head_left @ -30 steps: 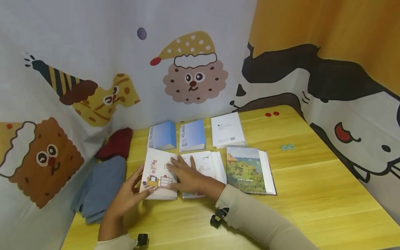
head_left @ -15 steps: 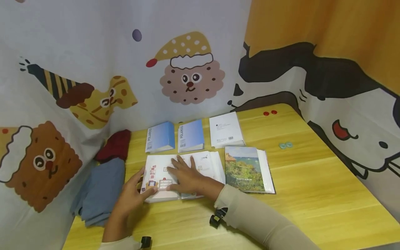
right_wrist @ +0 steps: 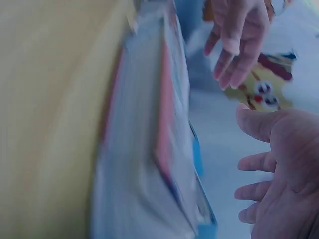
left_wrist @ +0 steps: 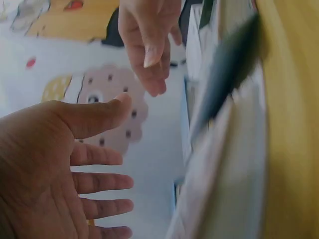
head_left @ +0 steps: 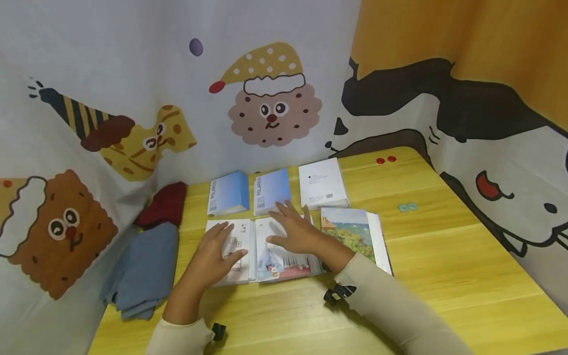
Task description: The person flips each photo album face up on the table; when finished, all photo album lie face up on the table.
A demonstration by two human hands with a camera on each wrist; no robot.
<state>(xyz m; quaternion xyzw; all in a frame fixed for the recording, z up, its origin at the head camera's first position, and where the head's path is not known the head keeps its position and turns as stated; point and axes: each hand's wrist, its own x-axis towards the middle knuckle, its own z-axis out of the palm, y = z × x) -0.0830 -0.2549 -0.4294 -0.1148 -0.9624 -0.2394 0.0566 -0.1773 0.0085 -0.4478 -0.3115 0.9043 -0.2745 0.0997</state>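
Here, on the yellow table (head_left: 443, 276), an open photo album (head_left: 262, 251) is laid flat just in front of two blue boxes (head_left: 248, 193) and beside a closed album with a landscape cover (head_left: 355, 236), which is touched or nearly touched by its right edge. The left page is covered by the left hand (head_left: 215, 254), whose fingers are spread and straight with nothing grasped; in the left wrist view the palm looks lifted slightly off the paper. The right page is met the same way by the right hand (head_left: 299, 231), flat and splayed, nothing pinched. To do this step well, both halves are best pressed down evenly from the spine outward, so that the plastic sleeves are smoothed rather than creased. Pressure should be kept light, since the album could be slid into its neighbour.
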